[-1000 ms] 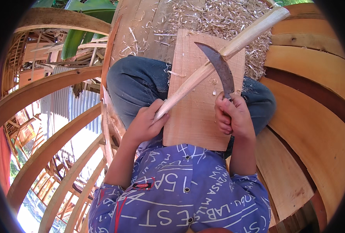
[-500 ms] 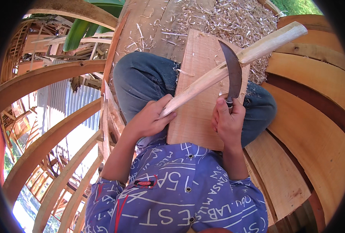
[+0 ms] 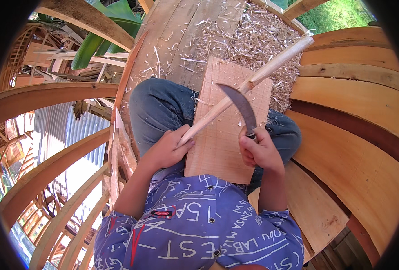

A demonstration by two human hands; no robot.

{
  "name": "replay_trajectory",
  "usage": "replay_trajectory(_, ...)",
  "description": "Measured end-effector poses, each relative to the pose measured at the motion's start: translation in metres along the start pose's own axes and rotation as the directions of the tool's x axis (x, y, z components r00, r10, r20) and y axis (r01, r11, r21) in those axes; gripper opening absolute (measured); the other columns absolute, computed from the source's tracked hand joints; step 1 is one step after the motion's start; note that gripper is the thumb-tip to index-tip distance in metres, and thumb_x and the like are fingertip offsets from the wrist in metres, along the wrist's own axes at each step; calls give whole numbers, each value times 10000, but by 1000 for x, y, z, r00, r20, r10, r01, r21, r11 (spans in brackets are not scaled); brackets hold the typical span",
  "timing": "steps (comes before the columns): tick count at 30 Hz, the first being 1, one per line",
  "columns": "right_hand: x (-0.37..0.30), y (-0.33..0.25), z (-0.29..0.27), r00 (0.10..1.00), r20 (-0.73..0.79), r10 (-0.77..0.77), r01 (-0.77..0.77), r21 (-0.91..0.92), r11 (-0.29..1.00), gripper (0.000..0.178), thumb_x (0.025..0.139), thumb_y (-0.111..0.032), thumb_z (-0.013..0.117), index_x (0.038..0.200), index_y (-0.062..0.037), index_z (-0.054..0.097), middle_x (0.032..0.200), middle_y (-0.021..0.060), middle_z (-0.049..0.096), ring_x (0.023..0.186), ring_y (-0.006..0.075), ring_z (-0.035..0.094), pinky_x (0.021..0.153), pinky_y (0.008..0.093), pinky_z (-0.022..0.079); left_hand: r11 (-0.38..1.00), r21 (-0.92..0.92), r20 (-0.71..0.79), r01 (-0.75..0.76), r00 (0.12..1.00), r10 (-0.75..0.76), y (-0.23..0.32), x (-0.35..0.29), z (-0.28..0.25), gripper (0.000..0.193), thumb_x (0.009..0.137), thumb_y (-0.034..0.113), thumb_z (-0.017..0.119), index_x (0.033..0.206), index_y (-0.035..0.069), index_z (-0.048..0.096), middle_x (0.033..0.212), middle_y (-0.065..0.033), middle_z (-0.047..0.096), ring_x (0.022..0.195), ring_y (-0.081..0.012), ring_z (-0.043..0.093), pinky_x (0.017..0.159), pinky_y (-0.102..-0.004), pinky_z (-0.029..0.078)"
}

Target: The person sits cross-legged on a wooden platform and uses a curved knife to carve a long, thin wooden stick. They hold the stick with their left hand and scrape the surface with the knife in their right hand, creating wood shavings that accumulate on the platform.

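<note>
A long pale wooden stick [image 3: 278,60] slants up to the right, and my left hand [image 3: 169,148] is wrapped round its lower end. A knotty notch marks the stick about two-thirds of the way up. My right hand [image 3: 258,149] grips a sickle [image 3: 243,106] by its short dark handle. The curved dark blade rises up and left, its tip over the stick's middle; whether the edge touches the wood I cannot tell. Under both lies a flat wooden board [image 3: 224,148], resting across my crossed legs [image 3: 163,110] in blue jeans.
Curled wood shavings [image 3: 262,40] heap on the plank floor [image 3: 186,49] beyond the board. Wide planks [image 3: 343,130] curve along the right side. Curved wooden rails [image 3: 51,166] line the left, with corrugated metal sheets [image 3: 91,135] beyond. A green leaf [image 3: 96,45] hangs at the upper left.
The sickle has moved left and lower along the stick, its blade now leaning further left. The stick's far end has shifted left. Both hands keep their hold, and the whole view has shifted slightly.
</note>
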State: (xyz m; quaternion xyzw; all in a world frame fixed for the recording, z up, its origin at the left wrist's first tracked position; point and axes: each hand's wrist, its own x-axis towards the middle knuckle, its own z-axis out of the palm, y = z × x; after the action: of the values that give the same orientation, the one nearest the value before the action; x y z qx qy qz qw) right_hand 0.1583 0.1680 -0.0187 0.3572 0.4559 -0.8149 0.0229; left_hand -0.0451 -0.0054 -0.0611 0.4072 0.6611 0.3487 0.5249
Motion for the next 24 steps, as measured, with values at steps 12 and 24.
replay_trajectory(12, 17, 13, 18, 925, -360, -124, 162, 75, 984, 261, 957, -282, 560, 838, -61, 487, 498, -20, 368, 336, 54, 330, 297, 226, 260, 1000, 16, 74, 27, 997, -28, 5, 3, -6, 209, 896, 179, 582, 913, 24, 444, 657, -208, 502, 623, -391, 521, 580, -416, 378)
replay_trajectory(24, 25, 41, 31, 722, -474, -504, 387, -327, 862, 199, 954, -218, 567, 896, -36, 511, 528, -31, 417, 402, 41, 387, 349, 215, 301, 997, -75, 129, -34, 991, 44, -2, 7, -9, 171, 901, 165, 563, 921, 9, 498, 661, -91, 486, 618, -224, 469, 621, -355, 403)
